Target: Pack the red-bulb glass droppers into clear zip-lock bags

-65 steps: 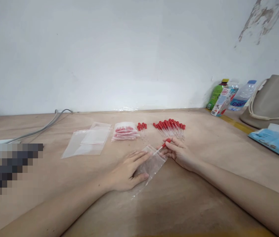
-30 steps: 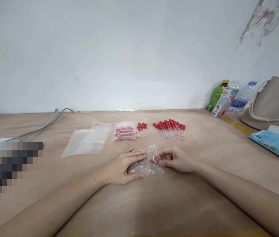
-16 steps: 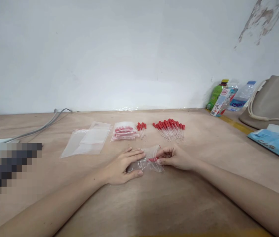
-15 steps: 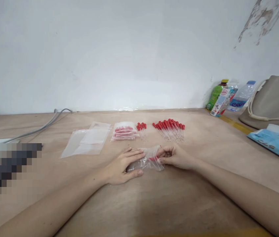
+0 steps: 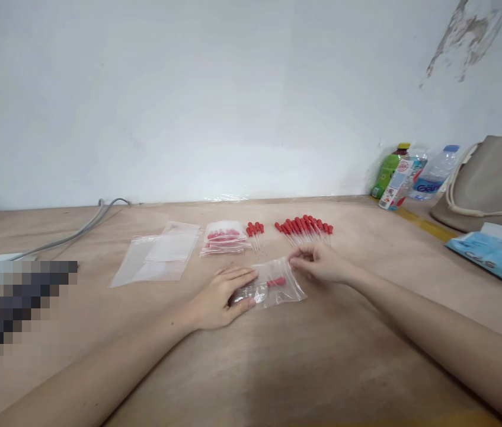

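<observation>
A clear zip bag (image 5: 293,290) lies flat on the table in front of me. Inside it is a dropper with a red rubber bulb (image 5: 276,281); its tube is hard to make out under the shiny plastic. My left hand (image 5: 221,296) rests on the bag's left end, fingers stretched and thumb apart. At the bag's upper right corner, my right hand (image 5: 319,262) has its thumb and forefinger pinched on the edge. Behind the hands are a large group of red-bulbed droppers (image 5: 304,225), a smaller group of droppers (image 5: 255,228) and a stack of filled bags (image 5: 224,237).
Flat zip bags (image 5: 157,255) lie left of the stack. A grey cable (image 5: 77,228) runs along the far left, near a pixelated dark area. At the right stand a green bottle (image 5: 388,172), a carton (image 5: 395,184), a clear bottle (image 5: 432,175), a grey-beige bag (image 5: 491,178) and a blue packet (image 5: 495,255).
My right hand has let go of the dropper's bulb, which now lies inside the bag, and has moved up to the bag's corner. The bag is flatter; my left hand has hardly moved.
</observation>
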A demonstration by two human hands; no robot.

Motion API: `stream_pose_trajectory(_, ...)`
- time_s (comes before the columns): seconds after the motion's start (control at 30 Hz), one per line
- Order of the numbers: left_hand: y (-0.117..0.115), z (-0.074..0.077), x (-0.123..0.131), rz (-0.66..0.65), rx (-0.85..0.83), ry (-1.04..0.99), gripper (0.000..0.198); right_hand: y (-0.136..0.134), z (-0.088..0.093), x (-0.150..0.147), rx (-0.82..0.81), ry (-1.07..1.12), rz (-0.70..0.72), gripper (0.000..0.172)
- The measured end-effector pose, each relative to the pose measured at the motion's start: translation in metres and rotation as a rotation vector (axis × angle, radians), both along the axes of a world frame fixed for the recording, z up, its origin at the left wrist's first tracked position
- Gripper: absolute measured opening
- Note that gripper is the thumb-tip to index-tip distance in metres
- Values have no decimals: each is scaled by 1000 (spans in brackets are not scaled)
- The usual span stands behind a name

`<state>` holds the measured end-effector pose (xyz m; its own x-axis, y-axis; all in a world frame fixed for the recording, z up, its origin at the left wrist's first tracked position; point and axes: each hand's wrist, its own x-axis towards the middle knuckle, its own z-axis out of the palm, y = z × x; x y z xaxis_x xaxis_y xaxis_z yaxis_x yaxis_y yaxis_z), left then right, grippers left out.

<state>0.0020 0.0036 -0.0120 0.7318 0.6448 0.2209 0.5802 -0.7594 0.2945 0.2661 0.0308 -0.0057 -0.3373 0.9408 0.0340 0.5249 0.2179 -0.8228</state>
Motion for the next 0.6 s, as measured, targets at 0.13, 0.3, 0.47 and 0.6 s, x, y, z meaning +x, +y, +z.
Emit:
stream_pose_trajectory(0.13,8,4,-3,-14,38,49,51,24,12,-15,292,-176,-242,9)
stream_pose_trajectory(0.3,18,3,-8,13,21,39,51,61,7,-52,290,-310,-344,17)
stream_pose_trajectory(0.47,19,0,-12,150,-26,60,56,89,0,-77,212,-368,-411,36)
stream_pose_trajectory(0.6,18,1,-15,199,-61,77,59,94,2,-82,140,-395,-404,26)
